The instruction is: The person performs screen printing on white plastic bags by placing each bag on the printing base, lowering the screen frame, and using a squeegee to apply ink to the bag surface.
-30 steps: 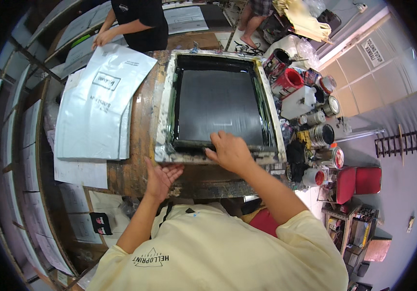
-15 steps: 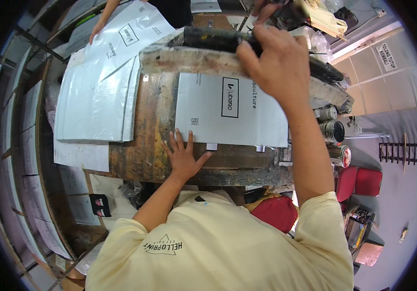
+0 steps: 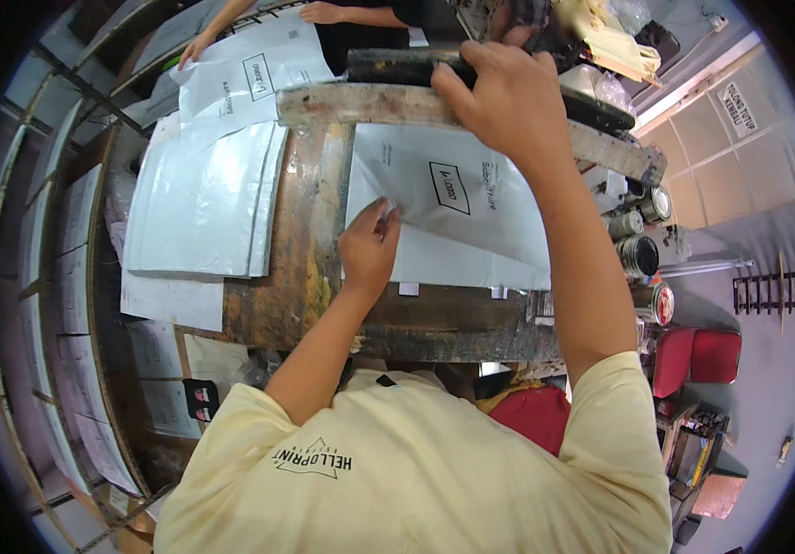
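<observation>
- Through the head view I had the printed sheet [image 3: 420, 162] in front of me on the table [image 3: 309, 203], below the raised frame [image 3: 370, 103]; its boxed dark mark and smaller lettering already showed, so I took the printing of that face as done
- My left hand [image 3: 370, 242] was closed in a pinch, thumb against fingers, on the near left corner of that sheet, and the corner stood up in a fold
- My right hand [image 3: 513, 102] was curled firmly over the frame's raised edge, where a dark bar [image 3: 397, 65] ran along it; how the fingertips sat behind the edge I could not tell
- The lifting of the sheet looked only begun to me: the near edge was up on a slant, while the far part was still under the frame and not yet off the table
- A plain white layer [image 3: 453, 265] showed beneath the lifted edge, and I could not tell whether it was another sheet or a backing
- To the left lay a stack of white sheets [image 3: 199, 208], with another printed sheet [image 3: 249, 83] beyond it and a co-worker's hand [image 3: 196, 49] at that one's edge; how many were left to do I could not judge
</observation>
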Demonstrator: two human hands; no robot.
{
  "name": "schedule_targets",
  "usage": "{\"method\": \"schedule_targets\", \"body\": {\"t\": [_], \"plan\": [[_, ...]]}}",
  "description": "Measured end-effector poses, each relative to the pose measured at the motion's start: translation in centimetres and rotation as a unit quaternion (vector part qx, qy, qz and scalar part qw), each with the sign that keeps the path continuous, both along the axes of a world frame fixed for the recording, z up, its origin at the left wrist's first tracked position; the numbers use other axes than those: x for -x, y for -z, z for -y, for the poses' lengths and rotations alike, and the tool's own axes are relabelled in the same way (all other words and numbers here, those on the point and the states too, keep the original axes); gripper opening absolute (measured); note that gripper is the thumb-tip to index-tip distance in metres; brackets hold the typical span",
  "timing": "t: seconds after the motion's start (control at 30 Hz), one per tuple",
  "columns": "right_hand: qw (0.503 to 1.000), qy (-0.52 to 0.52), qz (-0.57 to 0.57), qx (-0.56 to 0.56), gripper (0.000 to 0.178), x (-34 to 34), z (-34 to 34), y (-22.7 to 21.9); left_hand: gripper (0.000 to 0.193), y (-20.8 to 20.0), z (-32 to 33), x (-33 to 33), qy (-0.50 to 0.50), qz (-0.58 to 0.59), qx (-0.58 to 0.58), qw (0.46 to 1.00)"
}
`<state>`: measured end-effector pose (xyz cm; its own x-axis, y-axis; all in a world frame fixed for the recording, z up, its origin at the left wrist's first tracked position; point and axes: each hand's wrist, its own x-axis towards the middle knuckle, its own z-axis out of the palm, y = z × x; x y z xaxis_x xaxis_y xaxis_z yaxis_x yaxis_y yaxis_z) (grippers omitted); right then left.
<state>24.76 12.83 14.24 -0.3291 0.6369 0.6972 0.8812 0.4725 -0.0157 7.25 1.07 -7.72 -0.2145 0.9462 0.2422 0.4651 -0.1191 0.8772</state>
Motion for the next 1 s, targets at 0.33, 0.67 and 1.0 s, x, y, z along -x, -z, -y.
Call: {"method": "schedule_targets", "body": {"t": [0.33, 0.67, 1.0], "plan": [[0.997, 0.017, -0.001, 0.072, 0.037, 0.2, 0.2, -1.7, 0.051, 3.8, 1.2, 18.8, -0.144, 0.192, 0.107, 0.965], [0.992, 0.042, 0.027, 0.114, 0.03, 1.1, -0.5, -3.7, 0.067, 4.2, -8.2, 47.9, -0.173, -0.124, 0.127, 0.969], [0.989, 0.08, -0.016, 0.123, 0.044, 1.2, 1.1, -2.9, 0.059, -6.3, -10.0, 22.8, 0.007, -0.132, 0.157, 0.979]]}}
